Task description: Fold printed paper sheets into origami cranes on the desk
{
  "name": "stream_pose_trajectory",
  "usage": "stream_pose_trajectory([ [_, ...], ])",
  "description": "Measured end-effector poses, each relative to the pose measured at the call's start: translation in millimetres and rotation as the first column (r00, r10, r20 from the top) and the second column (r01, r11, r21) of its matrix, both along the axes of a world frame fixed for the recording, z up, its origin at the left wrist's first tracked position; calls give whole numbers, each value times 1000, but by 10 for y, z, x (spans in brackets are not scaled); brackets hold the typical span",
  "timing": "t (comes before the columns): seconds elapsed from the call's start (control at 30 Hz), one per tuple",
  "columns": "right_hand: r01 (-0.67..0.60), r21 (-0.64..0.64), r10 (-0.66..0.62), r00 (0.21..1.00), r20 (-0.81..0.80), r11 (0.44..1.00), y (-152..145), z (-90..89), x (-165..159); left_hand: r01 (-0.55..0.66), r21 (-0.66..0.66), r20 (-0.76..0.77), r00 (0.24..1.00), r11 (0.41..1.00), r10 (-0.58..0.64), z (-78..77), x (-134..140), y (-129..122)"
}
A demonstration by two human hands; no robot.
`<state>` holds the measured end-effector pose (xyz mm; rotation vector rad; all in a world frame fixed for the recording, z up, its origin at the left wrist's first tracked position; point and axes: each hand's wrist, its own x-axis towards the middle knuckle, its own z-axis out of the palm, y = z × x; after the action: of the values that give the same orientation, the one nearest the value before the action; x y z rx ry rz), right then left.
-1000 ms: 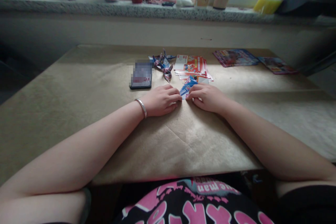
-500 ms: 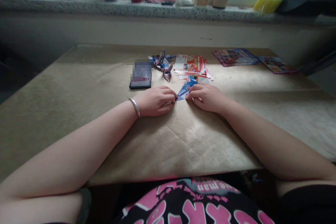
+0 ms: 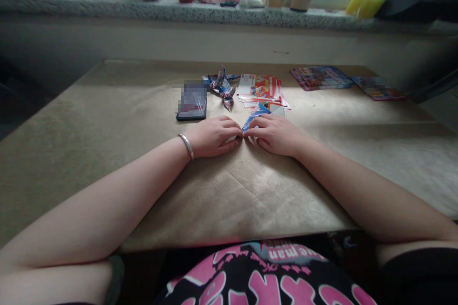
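Observation:
A piece of folded blue printed paper (image 3: 255,115) lies on the table between my hands, its near corner at my fingertips. My left hand (image 3: 219,137), with a silver bangle at the wrist, pinches that corner from the left. From the right, my right hand (image 3: 274,134) presses its fingers together on the paper and covers much of its right side. The fingertips of both hands nearly meet at the corner. Beyond my left hand are several folded paper figures (image 3: 223,88) in blue and red print.
A phone (image 3: 192,101) lies left of the paper figures. Red and white printed cards (image 3: 260,86) are stacked behind the folded paper. Two lots of colourful printed sheets (image 3: 320,78) rest at the back right. Bottles and small items line the stone windowsill (image 3: 118,12).
My right hand has slid left along the paper, so its fingertips are now at the near corner beside my left fingers. My left hand has barely shifted.

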<state>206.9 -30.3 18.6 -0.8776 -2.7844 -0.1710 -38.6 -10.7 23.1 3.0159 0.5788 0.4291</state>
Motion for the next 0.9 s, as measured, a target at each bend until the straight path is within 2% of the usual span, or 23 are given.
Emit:
stream_pose_trajectory([
  [0.13,20,24,-21,998,61,1000,-7,35,-6,3,11,2,1000,1000,-3,-11,12,-2],
  [0.3,42,28,-43,997,63,999,16,56,75,-9,-6,-1,1000,1000,9,-28,7,-1],
  [0.47,31,-5,-30,999,24,1000,49,72,190,-15,-10,-11,1000,1000,15,-17,2,-8],
  [0.63,88,-13,-88,996,13,996,57,94,279,-30,-7,-27,999,1000,30,-7,5,-16],
  [0.9,139,-98,-138,990,21,985,118,165,447,-22,-16,-24,999,1000,22,-8,-19,-7],
])
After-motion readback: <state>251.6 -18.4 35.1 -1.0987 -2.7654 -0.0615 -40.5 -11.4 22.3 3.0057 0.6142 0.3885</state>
